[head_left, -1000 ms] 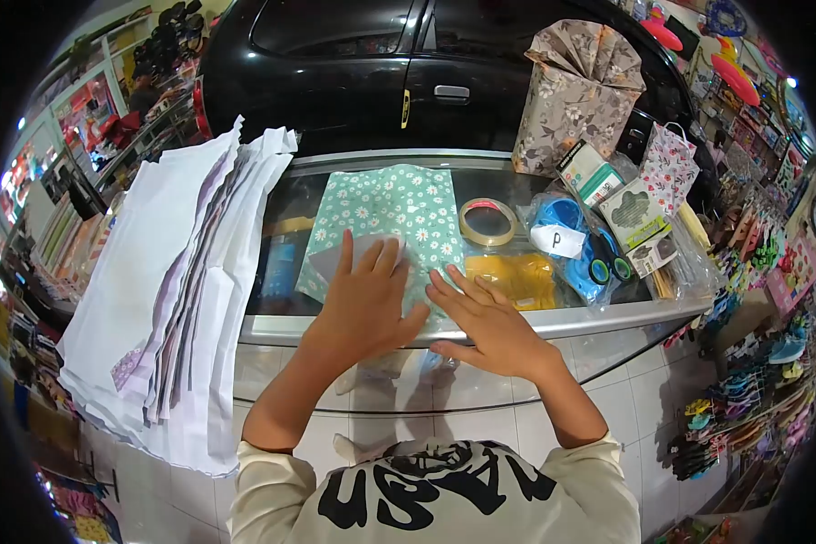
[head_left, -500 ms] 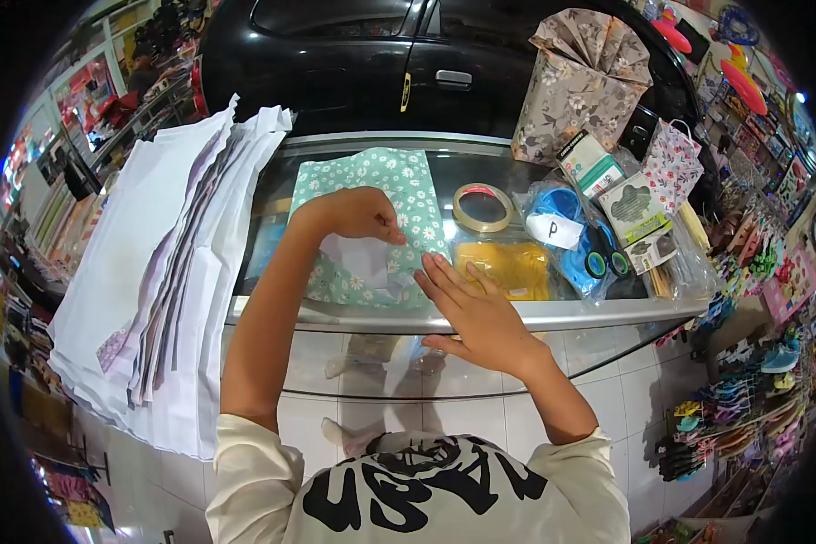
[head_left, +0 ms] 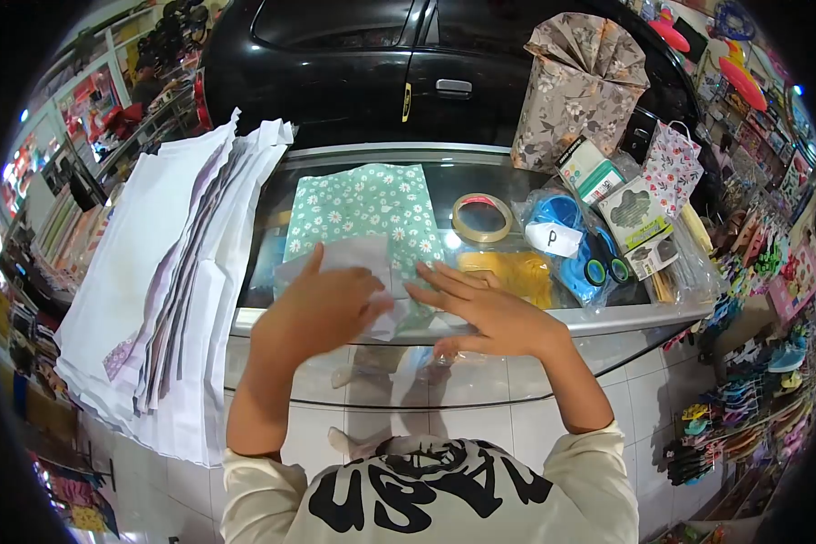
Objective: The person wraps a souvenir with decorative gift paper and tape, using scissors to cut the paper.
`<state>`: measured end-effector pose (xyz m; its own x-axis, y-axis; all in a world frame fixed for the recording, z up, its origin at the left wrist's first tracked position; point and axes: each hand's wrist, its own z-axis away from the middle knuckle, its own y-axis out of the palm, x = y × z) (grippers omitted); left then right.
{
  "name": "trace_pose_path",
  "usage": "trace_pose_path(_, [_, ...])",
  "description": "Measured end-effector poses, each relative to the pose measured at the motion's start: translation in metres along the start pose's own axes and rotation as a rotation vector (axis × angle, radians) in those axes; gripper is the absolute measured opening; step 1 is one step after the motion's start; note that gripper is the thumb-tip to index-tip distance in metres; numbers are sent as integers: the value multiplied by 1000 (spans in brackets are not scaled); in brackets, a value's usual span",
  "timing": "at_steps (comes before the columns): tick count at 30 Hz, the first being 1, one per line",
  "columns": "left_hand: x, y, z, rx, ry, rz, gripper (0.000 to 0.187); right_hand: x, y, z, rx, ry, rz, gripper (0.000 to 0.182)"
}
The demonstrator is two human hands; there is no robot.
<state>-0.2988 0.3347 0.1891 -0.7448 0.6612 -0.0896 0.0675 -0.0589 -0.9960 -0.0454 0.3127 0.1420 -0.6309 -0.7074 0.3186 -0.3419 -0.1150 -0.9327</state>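
Green daisy-print paper (head_left: 362, 204) lies folded on the glass counter, with a plain whitish flap (head_left: 358, 252) showing at its lower part. My left hand (head_left: 322, 304) is over the flap near the counter's front edge, blurred by motion; whether its fingertips hold anything is hidden. My right hand (head_left: 489, 308) lies with spread fingers at the lower right edge of the green paper, its fingertips touching the paper. A roll of tape (head_left: 482, 218) sits to the right of the paper, above a yellow packet (head_left: 516, 272).
Stacked white paper sheets (head_left: 122, 263) hang over the counter's left end. At right are blue-handled scissors (head_left: 598, 258), boxes (head_left: 634, 218), a plastic bag marked P (head_left: 553, 238) and a floral-wrapped package (head_left: 580, 91). A black car (head_left: 335, 72) stands behind the metal-edged counter (head_left: 607, 319).
My left hand has moved down toward me from the paper's middle, and the whitish flap is more exposed. My right hand stays at the paper's right edge.
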Motion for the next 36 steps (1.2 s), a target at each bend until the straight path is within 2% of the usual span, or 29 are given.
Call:
trace_pose_path(3, [-12, 6, 9, 65, -8, -91, 34, 3, 5, -2, 51, -70, 200, 78])
trace_pose_path(6, [-12, 16, 13, -42, 52, -147, 36, 8, 5, -3, 103, -44, 198, 74])
trace_pose_path(9, [-16, 15, 12, -30, 30, -112, 36, 6, 4, -3, 116, -60, 184, 72])
trace_pose_path(12, [-20, 26, 19, -287, 28, 26, 35, 1, 3, -4, 124, -94, 168, 72])
trace_pose_path(15, [-26, 30, 20, -366, 21, 9, 36, 1, 2, -3, 144, -101, 183, 72])
trace_pose_path(18, [-32, 33, 19, -270, -11, -107, 39, 2, 1, -3, 147, -109, 213, 72])
trace_pose_path(21, [-36, 30, 19, -240, -32, -117, 41, -2, 5, -5, 129, -55, 49, 72])
trace_pose_path(25, [-42, 16, 22, -675, -44, -87, 38, -5, 5, -16, 79, 34, 79, 71])
trace_pose_path(28, [-24, 21, 45, -980, -263, 145, 42, -4, 0, -21, 101, 48, 152, 73])
trace_pose_path(31, [-4, 59, 46, -1063, -403, 384, 51, 0, 7, -22, 61, 25, 114, 77])
trace_pose_path(32, [1, 69, 48, -933, -412, 468, 59, -1, 14, -23, 38, 3, 85, 79])
trace_pose_path(34, [0, 74, 42, -797, -359, 444, 58, 1, 16, -23, 36, -22, 76, 81])
trace_pose_path(36, [5, 75, 34, -764, -357, 377, 59, 3, 8, -22, 71, -28, 119, 83])
